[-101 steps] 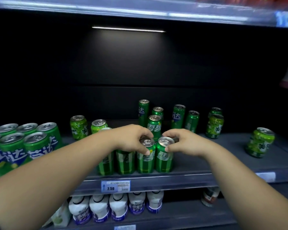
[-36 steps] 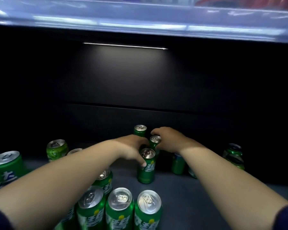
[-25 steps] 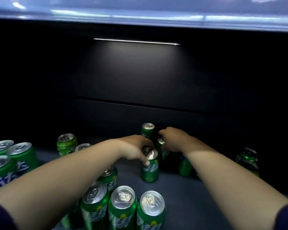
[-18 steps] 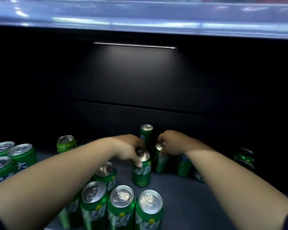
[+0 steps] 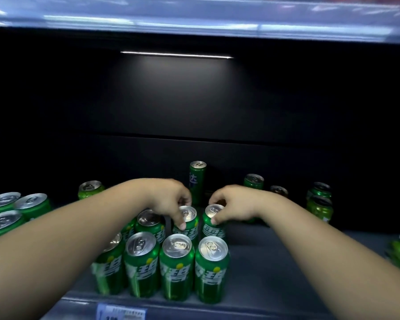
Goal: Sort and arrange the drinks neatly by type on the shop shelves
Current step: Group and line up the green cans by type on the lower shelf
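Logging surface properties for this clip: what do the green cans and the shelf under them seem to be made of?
Cans: probably thin metal, likely aluminium. Their tops are bare and silvery with pull tabs, and their sides are glossy printed green that catches the light.
Shelf: smooth, matte grey, with a soft sheen. It may be painted metal, but the look leaves that open.
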Demonstrator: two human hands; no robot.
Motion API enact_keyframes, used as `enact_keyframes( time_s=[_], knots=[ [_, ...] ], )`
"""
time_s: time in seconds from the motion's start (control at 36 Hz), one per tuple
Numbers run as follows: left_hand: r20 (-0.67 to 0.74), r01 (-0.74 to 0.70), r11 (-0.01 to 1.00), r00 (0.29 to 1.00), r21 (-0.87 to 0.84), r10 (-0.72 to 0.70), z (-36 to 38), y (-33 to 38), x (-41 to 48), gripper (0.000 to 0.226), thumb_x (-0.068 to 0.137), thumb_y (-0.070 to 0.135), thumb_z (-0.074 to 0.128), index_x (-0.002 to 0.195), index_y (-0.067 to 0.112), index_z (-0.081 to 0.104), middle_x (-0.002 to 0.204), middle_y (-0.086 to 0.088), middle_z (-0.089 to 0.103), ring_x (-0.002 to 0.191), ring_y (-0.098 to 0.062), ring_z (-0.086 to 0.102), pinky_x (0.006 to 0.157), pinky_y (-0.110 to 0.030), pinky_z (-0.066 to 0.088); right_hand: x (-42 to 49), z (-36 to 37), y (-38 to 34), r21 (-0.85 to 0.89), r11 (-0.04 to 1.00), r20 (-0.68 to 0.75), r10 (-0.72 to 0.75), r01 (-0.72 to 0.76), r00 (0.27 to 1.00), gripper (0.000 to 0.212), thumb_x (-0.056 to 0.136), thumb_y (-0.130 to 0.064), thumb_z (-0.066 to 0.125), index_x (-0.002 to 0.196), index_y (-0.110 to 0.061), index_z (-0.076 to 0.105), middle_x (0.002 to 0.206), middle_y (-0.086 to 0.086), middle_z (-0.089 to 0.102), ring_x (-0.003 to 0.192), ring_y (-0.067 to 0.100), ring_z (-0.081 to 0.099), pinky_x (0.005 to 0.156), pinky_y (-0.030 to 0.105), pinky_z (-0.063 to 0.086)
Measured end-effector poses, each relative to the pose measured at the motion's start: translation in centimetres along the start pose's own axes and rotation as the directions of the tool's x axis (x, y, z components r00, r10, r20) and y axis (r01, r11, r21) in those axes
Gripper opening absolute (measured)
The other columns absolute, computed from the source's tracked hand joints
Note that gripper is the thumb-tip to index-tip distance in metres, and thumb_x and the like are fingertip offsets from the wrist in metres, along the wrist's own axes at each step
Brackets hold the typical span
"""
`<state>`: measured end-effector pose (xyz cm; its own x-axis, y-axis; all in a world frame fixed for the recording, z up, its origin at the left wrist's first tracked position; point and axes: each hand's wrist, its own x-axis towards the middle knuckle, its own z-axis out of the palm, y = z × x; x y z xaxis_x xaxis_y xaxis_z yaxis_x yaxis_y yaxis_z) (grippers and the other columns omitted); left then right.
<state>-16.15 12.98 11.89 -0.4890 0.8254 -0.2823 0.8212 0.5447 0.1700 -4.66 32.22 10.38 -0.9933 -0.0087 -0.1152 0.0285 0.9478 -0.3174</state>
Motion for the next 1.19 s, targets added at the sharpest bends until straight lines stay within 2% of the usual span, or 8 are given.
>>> enact_keyframes(
  time_s=[0.19,0.28,0.5,0.78,0.92,0.97,1.06,1.19],
  knots=[
    [0.028,-0.002,0.999,1.000,-0.044,0.003,0.2,0.0,-1.4,0.048,0.065,0.043,0.088,0.106,0.031,0.066,0.094,0.010,0.065,0.089,-0.016,0.063,0.082,-0.040,0.056,-0.5,1.4,-0.6,0.196,0.980,-0.044,0.042,-0.033,0.998,0.031,0.072,-0.033,0.084,0.099,-0.023,0.074,0.091,-0.005,0.075,0.083,0.012,0.068,0.079,0.038,0.057],
    [0.043,-0.009,0.999,0.999,-0.049,0.011,0.2,-0.2,-1.9,0.044,0.064,0.042,0.088,0.101,0.033,0.066,0.095,0.009,0.066,0.089,-0.016,0.064,0.083,-0.042,0.056,-0.9,1.7,-1.3,0.256,0.966,-0.013,0.036,-0.031,0.999,0.030,0.070,-0.034,0.087,0.095,-0.023,0.073,0.088,0.000,0.075,0.072,0.013,0.064,0.065,0.037,0.055],
    [0.034,0.007,1.000,0.999,-0.005,-0.007,0.2,0.1,-2.2,0.045,0.065,0.049,0.084,0.102,0.033,0.066,0.092,0.010,0.065,0.086,-0.015,0.064,0.082,-0.043,0.057,-1.9,1.2,-2.3,0.240,0.970,0.046,0.033,-0.043,0.998,0.027,0.077,-0.030,0.084,0.100,-0.023,0.071,0.084,-0.008,0.069,0.069,0.008,0.059,0.060,0.028,0.050],
    [0.033,-0.023,0.993,0.999,-0.116,0.027,0.8,-0.7,-3.5,0.030,0.080,0.044,0.071,0.108,0.035,0.070,0.100,0.011,0.072,0.096,-0.015,0.067,0.093,-0.046,0.053,-2.1,1.2,-3.2,0.189,0.978,0.070,0.076,-0.088,0.995,0.027,0.076,-0.034,0.084,0.098,-0.025,0.070,0.092,-0.004,0.071,0.072,0.014,0.062,0.060,0.034,0.051],
    [-0.022,-0.057,0.990,0.998,-0.131,0.055,1.5,-1.0,-5.0,0.034,0.089,0.038,0.067,0.123,0.039,0.065,0.113,0.020,0.068,0.104,-0.005,0.062,0.098,-0.036,0.049,-2.4,0.8,-4.2,0.066,0.989,0.082,0.130,-0.136,0.988,0.034,0.077,-0.047,0.079,0.102,-0.027,0.068,0.102,-0.002,0.071,0.097,0.027,0.069,0.080,0.045,0.058],
    [-0.043,-0.070,0.989,0.997,-0.128,0.065,1.9,-1.3,-5.7,0.040,0.086,0.040,0.067,0.126,0.040,0.062,0.115,0.019,0.067,0.105,-0.004,0.062,0.098,-0.038,0.050,-2.8,0.7,-5.4,-0.021,0.989,0.095,0.148,-0.147,0.984,0.054,0.082,-0.056,0.073,0.124,-0.025,0.063,0.121,-0.004,0.066,0.110,0.025,0.065,0.088,0.041,0.054],
    [-0.083,-0.039,0.998,0.996,-0.059,0.034,2.5,-1.6,-7.1,0.056,0.086,0.047,0.068,0.139,0.036,0.052,0.132,0.011,0.059,0.117,-0.010,0.056,0.103,-0.036,0.046,-3.4,1.3,-7.2,-0.042,0.989,0.091,0.147,-0.143,0.985,0.092,0.082,-0.068,0.067,0.156,-0.024,0.036,0.153,-0.002,0.046,0.134,0.020,0.049,0.106,0.034,0.044],
    [-0.116,-0.076,0.997,0.991,-0.032,0.072,3.8,-2.0,-9.9,0.093,0.073,0.074,0.067,0.151,0.036,0.035,0.152,0.011,0.039,0.140,-0.013,0.034,0.115,-0.033,0.030,-4.5,4.4,-8.5,0.042,0.988,0.102,0.145,-0.150,0.984,0.118,0.068,-0.086,0.062,0.162,-0.030,0.015,0.168,-0.002,0.018,0.155,0.024,0.012,0.123,0.043,0.022]
  ],
)
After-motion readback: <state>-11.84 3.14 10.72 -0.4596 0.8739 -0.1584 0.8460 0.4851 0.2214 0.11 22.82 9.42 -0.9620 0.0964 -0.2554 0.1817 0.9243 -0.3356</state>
